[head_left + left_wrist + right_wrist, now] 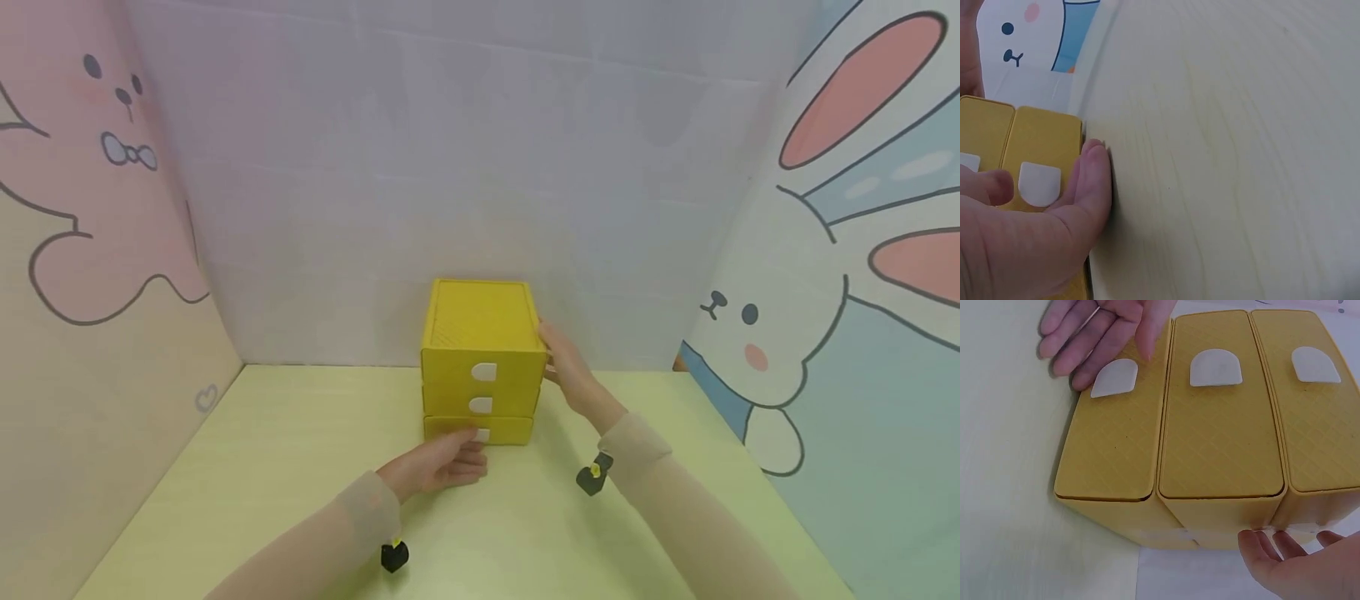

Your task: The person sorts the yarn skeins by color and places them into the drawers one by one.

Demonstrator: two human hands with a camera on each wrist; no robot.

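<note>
A small yellow cabinet (483,317) of three stacked drawers stands on the table, each drawer front bearing a white rounded tab handle. All three drawers look pushed in. At the bottom drawer (1110,447), my left hand (442,462) reaches in beside its white handle (1039,184). The thumb is above that handle and the loosely extended fingers are low by the table; whether they touch the drawer is unclear. My right hand (573,375) rests its fingertips (1254,544) against the cabinet's right side, partly hidden behind it in the head view.
The pale wood-grain table (315,433) spreads around the cabinet. A white sheet wall (480,167) rises close behind it. Side panels carry a pink bear drawing (112,242) on the left and a white rabbit drawing (795,300) on the right.
</note>
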